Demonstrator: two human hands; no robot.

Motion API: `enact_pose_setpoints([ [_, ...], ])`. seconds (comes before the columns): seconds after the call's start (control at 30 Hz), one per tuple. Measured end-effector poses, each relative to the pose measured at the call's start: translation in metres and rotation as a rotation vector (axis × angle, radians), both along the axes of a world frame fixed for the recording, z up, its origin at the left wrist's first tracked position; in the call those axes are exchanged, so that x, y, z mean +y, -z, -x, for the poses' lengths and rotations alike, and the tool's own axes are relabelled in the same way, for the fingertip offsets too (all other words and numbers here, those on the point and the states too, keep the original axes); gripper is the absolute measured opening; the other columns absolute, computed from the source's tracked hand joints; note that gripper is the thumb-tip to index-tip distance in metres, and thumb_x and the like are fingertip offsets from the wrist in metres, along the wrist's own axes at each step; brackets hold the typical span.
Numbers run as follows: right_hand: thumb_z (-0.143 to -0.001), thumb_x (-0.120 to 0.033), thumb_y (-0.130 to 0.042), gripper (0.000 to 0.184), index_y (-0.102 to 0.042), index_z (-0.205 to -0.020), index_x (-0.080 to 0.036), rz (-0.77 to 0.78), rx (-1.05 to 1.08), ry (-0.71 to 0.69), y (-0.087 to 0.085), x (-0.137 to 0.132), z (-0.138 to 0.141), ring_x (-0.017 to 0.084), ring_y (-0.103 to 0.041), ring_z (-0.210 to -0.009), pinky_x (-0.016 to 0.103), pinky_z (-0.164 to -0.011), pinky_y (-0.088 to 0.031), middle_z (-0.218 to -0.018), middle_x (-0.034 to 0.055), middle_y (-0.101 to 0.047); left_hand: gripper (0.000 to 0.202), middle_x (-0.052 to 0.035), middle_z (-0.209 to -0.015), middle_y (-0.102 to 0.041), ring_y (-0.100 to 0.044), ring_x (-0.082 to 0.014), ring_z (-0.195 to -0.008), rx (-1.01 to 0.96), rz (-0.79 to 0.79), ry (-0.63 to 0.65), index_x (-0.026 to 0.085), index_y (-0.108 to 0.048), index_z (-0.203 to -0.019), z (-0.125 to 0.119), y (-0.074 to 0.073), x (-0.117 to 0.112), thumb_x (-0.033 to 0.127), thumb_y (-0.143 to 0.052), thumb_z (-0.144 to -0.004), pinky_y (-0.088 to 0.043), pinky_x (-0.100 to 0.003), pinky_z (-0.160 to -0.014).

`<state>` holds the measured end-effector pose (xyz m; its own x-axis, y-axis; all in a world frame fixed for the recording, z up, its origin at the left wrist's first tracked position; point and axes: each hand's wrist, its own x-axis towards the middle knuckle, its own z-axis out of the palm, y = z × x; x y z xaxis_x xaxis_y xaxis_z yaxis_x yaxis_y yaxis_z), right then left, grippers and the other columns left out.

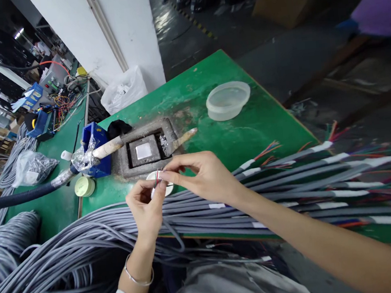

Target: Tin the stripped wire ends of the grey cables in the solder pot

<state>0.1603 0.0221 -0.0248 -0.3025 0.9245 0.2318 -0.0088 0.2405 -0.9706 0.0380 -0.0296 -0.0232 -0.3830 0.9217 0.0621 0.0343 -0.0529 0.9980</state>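
Thin red and dark wires (157, 177) stick up between the fingertips of my two hands. My left hand (146, 203) is closed in a pinch around them, and a bangle circles its wrist. From the right, my right hand (203, 176) meets it, thumb and forefinger pinched at the wire ends. Just behind the fingers sits a round white container (168, 190), partly covered by them. Under both hands runs a thick bundle of grey cables (196, 216), its ends at the right showing white wraps and coloured wires.
Beyond my hands a grey block-like tray (142, 169) holds a small pot with a shiny silver surface (143, 151). A nozzle hose (107, 149) reaches over it beside a blue bin (102, 168). An oval plastic tub (225, 110) stands on the green table (189, 89).
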Motion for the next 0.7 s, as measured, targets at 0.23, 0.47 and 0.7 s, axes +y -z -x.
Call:
enact_pose_setpoints([
  [0.23,-0.077,-0.027,-0.053,0.020,-0.066,-0.070,-0.013,-0.036,-0.006,-0.068,0.0026,-0.0001,-0.0015,0.014,-0.056,-0.060,0.026,-0.056,-0.042,-0.066,0.0047,-0.067,0.033,0.0048,-0.050,-0.054,-0.024,0.0016,-0.030,-0.164,0.059,0.091,0.015,-0.052,-0.063,0.0006,-0.0011,0.0019,0.038,-0.075,-0.064,-0.016,-0.013,-0.030],
  [0.47,-0.075,-0.021,-0.052,0.014,-0.062,-0.068,-0.014,-0.099,-0.020,-0.073,0.0021,-0.0007,-0.0007,0.011,-0.053,-0.056,0.023,-0.054,-0.040,-0.061,0.0016,-0.064,0.043,0.0072,-0.044,-0.048,-0.020,0.0026,-0.029,-0.235,0.084,0.033,0.016,-0.040,-0.056,0.0019,-0.0077,0.0034,0.037,-0.078,-0.058,-0.013,-0.011,-0.030],
  [0.7,-0.078,-0.027,-0.055,0.015,-0.058,-0.066,-0.016,-0.144,-0.014,0.107,-0.0005,0.0058,-0.0102,0.010,-0.051,-0.055,0.022,-0.053,-0.040,-0.060,0.0007,-0.060,0.037,0.0064,-0.043,-0.045,-0.024,0.0009,-0.033,-0.093,0.083,-0.048,0.014,-0.048,-0.053,0.0091,-0.0066,-0.0013,0.036,-0.077,-0.057,-0.015,-0.014,-0.033],
])
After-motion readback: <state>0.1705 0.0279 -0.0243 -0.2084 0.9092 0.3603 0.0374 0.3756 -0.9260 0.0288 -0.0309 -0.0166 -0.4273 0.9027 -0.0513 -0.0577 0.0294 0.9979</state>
